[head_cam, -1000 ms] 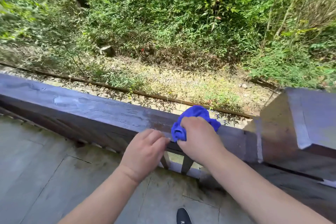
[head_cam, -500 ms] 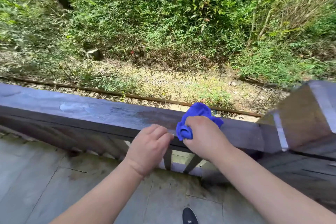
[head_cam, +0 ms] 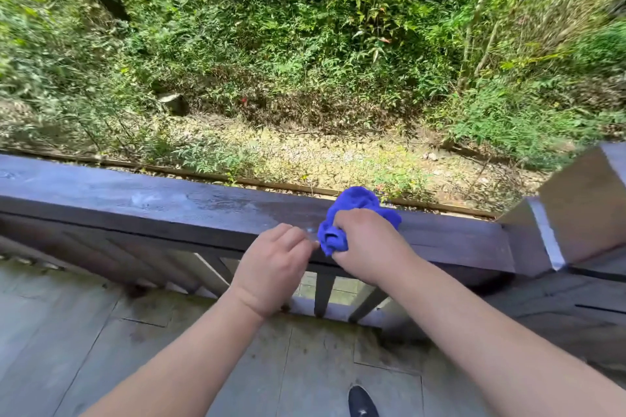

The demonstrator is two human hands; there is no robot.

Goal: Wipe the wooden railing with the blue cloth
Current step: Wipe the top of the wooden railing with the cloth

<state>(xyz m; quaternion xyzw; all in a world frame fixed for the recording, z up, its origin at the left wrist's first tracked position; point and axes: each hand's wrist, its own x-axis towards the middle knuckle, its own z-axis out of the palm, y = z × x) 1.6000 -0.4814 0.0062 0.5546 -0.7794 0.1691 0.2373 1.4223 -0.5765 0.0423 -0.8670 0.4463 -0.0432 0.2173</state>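
Post (head_cam: 576, 206) right of cloth (head_cam: 355, 203), balusters (head_cam: 323, 294) below

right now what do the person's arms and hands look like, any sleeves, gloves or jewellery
Both forearms are bare up to the frame edge, with no sleeves in view. The left hand and the right hand wear no gloves, and no rings, watch or bracelet show on the visible sides. The only clothing visible is a dark shoe at the bottom edge.

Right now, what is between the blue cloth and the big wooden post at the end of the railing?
Only bare dark wooden railing lies between the bunched blue cloth, gripped by the right hand, and the thick wooden corner post, as the head view shows.
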